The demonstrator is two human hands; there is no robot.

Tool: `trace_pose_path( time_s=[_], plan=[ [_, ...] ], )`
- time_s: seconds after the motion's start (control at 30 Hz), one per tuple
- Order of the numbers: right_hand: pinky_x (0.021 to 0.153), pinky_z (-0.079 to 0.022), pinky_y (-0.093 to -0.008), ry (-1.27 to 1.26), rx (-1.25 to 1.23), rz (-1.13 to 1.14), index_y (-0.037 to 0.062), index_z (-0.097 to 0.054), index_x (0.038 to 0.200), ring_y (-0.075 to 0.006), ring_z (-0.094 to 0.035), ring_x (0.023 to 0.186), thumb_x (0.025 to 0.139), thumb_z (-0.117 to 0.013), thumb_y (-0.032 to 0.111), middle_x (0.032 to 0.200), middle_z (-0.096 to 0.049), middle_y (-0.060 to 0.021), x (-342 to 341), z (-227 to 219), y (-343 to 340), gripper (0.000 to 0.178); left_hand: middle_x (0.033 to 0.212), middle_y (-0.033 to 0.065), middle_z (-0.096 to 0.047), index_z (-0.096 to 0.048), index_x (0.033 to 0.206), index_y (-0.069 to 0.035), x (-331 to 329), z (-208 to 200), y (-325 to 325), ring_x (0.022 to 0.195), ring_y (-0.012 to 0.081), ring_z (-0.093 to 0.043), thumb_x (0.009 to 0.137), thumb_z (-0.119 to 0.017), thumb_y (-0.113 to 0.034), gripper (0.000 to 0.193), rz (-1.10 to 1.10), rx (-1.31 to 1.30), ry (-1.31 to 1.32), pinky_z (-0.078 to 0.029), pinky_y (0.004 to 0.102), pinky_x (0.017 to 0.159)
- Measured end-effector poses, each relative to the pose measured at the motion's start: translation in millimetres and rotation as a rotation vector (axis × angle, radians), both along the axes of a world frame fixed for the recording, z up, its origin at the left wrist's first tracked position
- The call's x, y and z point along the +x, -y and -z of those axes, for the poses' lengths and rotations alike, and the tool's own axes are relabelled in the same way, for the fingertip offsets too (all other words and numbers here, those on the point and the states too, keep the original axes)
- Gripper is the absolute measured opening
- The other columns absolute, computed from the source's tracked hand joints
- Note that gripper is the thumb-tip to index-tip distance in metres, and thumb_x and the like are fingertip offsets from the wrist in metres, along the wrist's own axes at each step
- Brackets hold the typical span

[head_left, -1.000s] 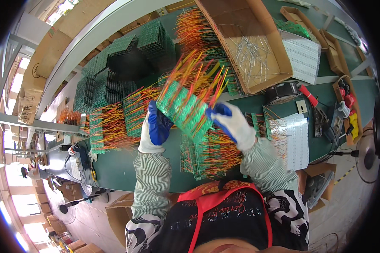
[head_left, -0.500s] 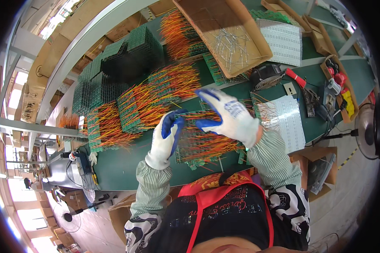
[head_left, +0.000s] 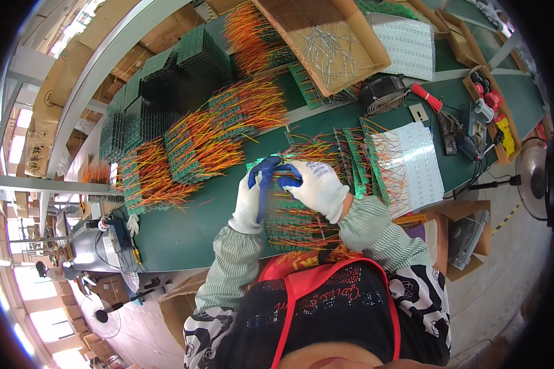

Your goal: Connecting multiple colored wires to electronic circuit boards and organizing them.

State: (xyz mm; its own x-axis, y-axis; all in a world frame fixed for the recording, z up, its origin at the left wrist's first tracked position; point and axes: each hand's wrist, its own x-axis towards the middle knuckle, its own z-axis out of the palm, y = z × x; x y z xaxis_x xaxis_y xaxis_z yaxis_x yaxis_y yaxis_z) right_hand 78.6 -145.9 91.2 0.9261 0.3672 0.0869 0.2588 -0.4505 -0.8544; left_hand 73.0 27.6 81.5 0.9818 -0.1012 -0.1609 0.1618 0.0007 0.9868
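My left hand (head_left: 251, 198) and my right hand (head_left: 317, 186) wear white gloves with blue fingertips. Their fingertips meet over a green circuit board (head_left: 284, 170) bristling with orange and red wires. Both hands pinch that board at its far edge. It lies on top of a stack of similar wired boards (head_left: 295, 222) on the green table (head_left: 184, 221), just in front of my body. My forearms in striped sleeves reach up from the lower edge.
Piles of wired green boards (head_left: 197, 144) fill the table's left and far side. A cardboard tray of metal pins (head_left: 326, 43) lies at the back. To the right are a white panel (head_left: 415, 161), a black fan (head_left: 381, 95), red-handled tools (head_left: 428, 98) and a standing fan (head_left: 535, 178).
The board with its wires was held up in both hands, then brought down toward me onto the front stack. My hands came closer together over it.
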Motion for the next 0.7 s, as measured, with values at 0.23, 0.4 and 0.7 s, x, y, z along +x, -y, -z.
trace_pose_path(
  time_s=[0.23, 0.4, 0.7],
  plan=[
    [0.067, -0.049, -0.0410, 0.131, -0.451, 0.058, 0.0082, -0.060, 0.101, -0.0331, -0.064, 0.078, 0.083, -0.061, 0.025, 0.085, -0.065, -0.0139, 3.8, 4.6, -25.9, 0.025, 0.113, 0.0127, -0.064, -0.056, 0.120, 0.004, 0.7, 6.9, 20.1, 0.101, 0.0176, -0.059, 0.095, -0.048, -0.011, 0.030, -0.193, 0.710, 0.201, -0.045, 0.0294, 0.089],
    [0.076, -0.049, -0.0396, -0.064, 0.312, -0.106, 0.0069, -0.061, 0.108, -0.0346, -0.062, 0.083, 0.081, -0.067, 0.025, 0.088, -0.065, -0.0149, 18.5, 8.8, 8.0, 0.033, 0.120, 0.0116, -0.059, -0.048, 0.129, 0.004, 1.7, -28.4, -0.6, 0.108, 0.0163, -0.055, 0.094, -0.056, -0.016, 0.041, 0.025, -0.229, -0.059, -0.042, 0.0286, 0.095],
    [0.070, -0.051, -0.0394, 0.150, -0.244, 0.061, -0.0002, -0.058, 0.099, -0.0327, -0.064, 0.079, 0.087, -0.053, 0.022, 0.086, -0.065, -0.0165, 6.5, -0.4, -16.5, 0.026, 0.107, 0.0101, -0.065, -0.058, 0.115, 0.004, 3.7, 18.0, 7.5, 0.097, 0.0166, -0.060, 0.094, -0.049, -0.006, 0.025, -0.086, -0.060, -0.020, -0.046, 0.0286, 0.088]
  ],
)
